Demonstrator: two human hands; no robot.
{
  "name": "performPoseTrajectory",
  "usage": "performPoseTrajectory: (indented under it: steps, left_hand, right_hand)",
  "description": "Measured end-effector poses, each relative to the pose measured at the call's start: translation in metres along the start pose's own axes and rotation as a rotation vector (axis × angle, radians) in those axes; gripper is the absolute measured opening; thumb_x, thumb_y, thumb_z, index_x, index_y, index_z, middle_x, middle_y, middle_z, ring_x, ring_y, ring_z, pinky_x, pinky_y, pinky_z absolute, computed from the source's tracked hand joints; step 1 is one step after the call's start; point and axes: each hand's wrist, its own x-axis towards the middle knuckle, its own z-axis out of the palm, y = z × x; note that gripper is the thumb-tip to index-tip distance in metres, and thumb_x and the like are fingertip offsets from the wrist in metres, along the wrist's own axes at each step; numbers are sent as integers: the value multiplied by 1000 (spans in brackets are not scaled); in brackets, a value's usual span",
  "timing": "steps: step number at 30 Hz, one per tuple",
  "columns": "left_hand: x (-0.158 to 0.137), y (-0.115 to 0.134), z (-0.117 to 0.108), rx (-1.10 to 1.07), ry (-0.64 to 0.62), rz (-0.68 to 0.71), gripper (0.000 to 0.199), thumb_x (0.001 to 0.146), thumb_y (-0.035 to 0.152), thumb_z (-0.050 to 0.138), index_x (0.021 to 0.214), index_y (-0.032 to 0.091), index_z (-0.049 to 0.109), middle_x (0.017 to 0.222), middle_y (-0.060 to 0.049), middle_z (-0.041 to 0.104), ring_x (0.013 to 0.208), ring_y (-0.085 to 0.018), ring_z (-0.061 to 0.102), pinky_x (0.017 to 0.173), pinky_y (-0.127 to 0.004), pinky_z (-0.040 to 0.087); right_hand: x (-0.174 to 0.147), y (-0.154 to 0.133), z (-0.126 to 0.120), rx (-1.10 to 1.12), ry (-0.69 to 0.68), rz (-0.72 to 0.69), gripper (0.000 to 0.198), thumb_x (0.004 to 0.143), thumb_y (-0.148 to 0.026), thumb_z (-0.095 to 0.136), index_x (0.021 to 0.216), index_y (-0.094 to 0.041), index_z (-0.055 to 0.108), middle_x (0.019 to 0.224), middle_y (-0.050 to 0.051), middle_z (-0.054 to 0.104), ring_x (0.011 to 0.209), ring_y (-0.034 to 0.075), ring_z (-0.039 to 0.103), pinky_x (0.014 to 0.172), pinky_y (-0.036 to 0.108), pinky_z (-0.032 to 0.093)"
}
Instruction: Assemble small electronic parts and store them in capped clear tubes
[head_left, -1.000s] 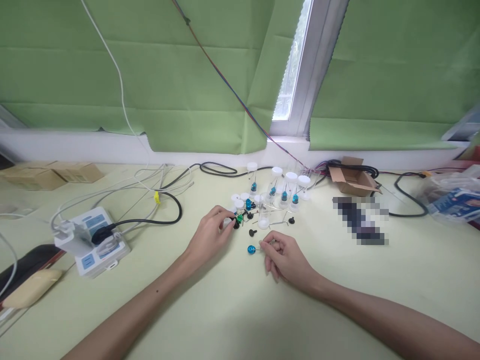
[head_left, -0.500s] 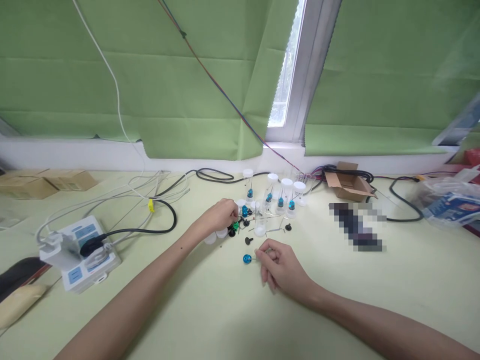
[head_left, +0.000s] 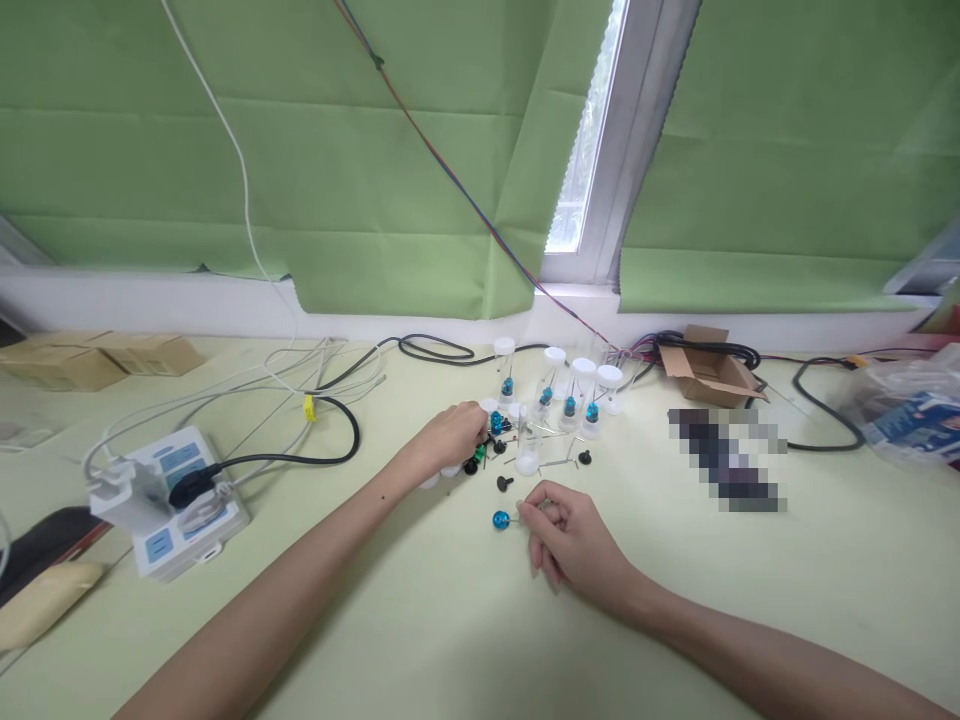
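Between the thumb and fingers of my right hand (head_left: 574,535) is a thin metal rod with a round blue piece (head_left: 501,520) on its end, held low over the table. My left hand (head_left: 454,438) reaches into a heap of small parts, its fingers bent together. Whatever those fingertips hold is hidden. Beside them lie a green piece (head_left: 480,454), another blue piece (head_left: 496,423) and black screw-like parts (head_left: 500,447). One black flat-headed part (head_left: 505,484) rests between my hands. An uncapped transparent tube (head_left: 528,455) stands just right of the heap.
Several white-capped tubes (head_left: 570,395) with blue pieces inside stand behind the heap. A power strip (head_left: 180,500) with plugs and cables occupies the left. An open cardboard box (head_left: 709,375) and a plastic bag (head_left: 911,405) sit at the right. Thin metal rods (head_left: 559,462) lie near the tubes.
The whole view has shifted slightly, moving the scene a little to the right. My left hand is still at the heap, and my right hand keeps its hold on the rod.
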Motion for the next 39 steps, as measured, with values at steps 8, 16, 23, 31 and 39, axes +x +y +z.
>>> performPoseTrajectory:
  steps: [8, 16, 23, 31, 39]
  left_hand:
    - [-2, 1, 2, 6, -10, 33, 12, 74, 10, 55, 68, 18, 62, 81, -10, 66, 72, -21, 63, 64, -28, 42]
    - [-1, -4, -11, -68, -26, 103, 12, 75, 12, 54, 68, 19, 61, 82, -8, 66, 74, -21, 62, 64, -28, 44]
    - [0, -10, -24, -171, 12, 156, 10, 79, 20, 53, 76, 18, 62, 82, -6, 67, 75, -20, 62, 64, -28, 45]
    - [-7, 0, -44, -278, 79, 147, 16, 86, 29, 51, 80, 18, 60, 79, -3, 68, 70, -17, 63, 61, -26, 46]
    - [-60, 19, -33, -455, 321, 201, 9, 89, 23, 53, 82, 19, 57, 84, -2, 65, 65, -12, 57, 58, -24, 47]
  right_hand:
    - [-1, 2, 0, -4, -7, -2, 34, 93, -49, 54, 77, -19, 52, 47, -5, 58, 28, 6, 42, 31, 16, 29]
    - [0, 1, -1, -8, -12, -7, 33, 94, -47, 53, 77, -19, 52, 47, -5, 59, 28, 6, 42, 31, 15, 29]
    - [-1, -1, 0, -8, -12, 6, 32, 94, -47, 54, 77, -20, 52, 47, -5, 59, 28, 6, 41, 30, 15, 29]
    - [-1, 0, -1, -18, -11, 0, 31, 94, -46, 53, 77, -20, 51, 47, -5, 59, 27, 6, 41, 30, 16, 28]
    - [1, -1, -1, -19, -16, -10, 29, 94, -44, 53, 78, -20, 52, 47, -5, 58, 27, 6, 41, 31, 16, 28]
